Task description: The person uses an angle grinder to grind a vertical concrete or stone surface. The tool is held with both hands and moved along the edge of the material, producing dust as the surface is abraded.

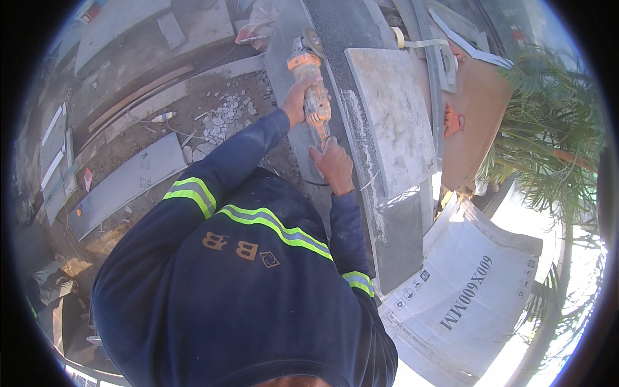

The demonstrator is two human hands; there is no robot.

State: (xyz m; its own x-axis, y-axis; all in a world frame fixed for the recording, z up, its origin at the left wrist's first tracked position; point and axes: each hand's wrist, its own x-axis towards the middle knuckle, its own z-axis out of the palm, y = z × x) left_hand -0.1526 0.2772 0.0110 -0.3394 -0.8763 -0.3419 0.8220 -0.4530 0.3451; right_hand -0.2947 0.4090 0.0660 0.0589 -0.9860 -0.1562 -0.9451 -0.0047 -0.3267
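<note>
An angle grinder (315,103), orange and coated in pale dust, is held in both hands at the top centre. My left hand (298,101) wraps round its body just behind the orange collar. Lower down, my right hand (334,166) grips the narrow rear end of the handle. The grinder's disc (313,42) is at the edge of a long dark grey stone slab (345,29); whether it touches the stone I cannot tell. A dusty, pale square tile (390,116) lies on the slab to the right of the grinder.
Broken stone chips (225,119) litter the ground at left, near a grey slab piece (132,184). A flattened white carton (451,322) lies at lower right. Further right are a brown board (474,109) and palm fronds (548,122). A roll of tape (399,37) sits near the top.
</note>
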